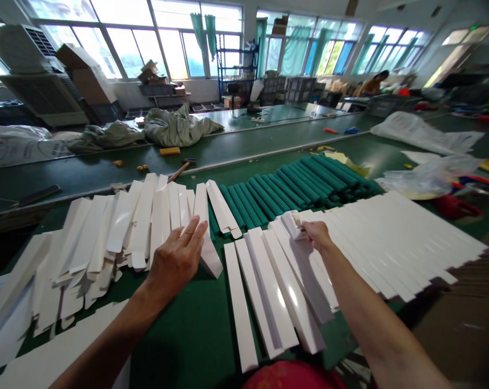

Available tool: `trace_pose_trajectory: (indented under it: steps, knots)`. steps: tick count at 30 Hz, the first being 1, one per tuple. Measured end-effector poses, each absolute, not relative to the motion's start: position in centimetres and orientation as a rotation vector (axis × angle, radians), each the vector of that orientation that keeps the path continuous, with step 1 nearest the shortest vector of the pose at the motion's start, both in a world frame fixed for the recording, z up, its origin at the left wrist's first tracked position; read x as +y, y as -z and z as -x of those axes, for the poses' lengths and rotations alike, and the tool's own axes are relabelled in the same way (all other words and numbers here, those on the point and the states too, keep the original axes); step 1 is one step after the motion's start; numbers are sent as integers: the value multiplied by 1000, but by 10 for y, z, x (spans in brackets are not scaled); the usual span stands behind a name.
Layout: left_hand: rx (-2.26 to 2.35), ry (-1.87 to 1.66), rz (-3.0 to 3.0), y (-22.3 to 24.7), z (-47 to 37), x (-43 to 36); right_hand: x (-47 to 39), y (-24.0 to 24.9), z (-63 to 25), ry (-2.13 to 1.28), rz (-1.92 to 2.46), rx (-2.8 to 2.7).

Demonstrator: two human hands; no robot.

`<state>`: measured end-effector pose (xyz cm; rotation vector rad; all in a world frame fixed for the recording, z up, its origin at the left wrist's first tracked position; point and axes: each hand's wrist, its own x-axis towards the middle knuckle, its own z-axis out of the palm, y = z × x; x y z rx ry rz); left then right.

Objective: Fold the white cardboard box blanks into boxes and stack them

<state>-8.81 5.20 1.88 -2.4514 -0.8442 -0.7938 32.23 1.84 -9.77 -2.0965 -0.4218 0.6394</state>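
My left hand (178,254) has its fingers stretched out, over the edge of a narrow white carton (212,259) left of the middle. My right hand (318,236) is closed in a pinch at the far end of a long white box (293,227), where small end flaps show; the fingertips are partly hidden. Several slim white boxes (241,308) lie side by side between my hands. Beyond them rests a row of dark green rods or tubes (269,194). Another white carton (223,208) with a flap at its near end leans by the row's left end.
At left lies a loose pile of white cartons (123,221). Flat white card blanks (398,237) fan out at right. Behind are a hammer (180,170), a yellow block (170,151), crumpled sacks (180,127) and clear plastic bags (426,175). A person (374,85) sits far back right.
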Motion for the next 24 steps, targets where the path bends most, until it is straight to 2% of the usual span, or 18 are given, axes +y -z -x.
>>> trace_pose_trajectory:
  steps: [6, 24]
  knots:
    - [-844, 814, 2461, -18, 87, 50, 25, 94, -332, -879, 1884, -121]
    - [-981, 963, 2570, -15, 90, 50, -22, 137, -309, -907, 1386, -69]
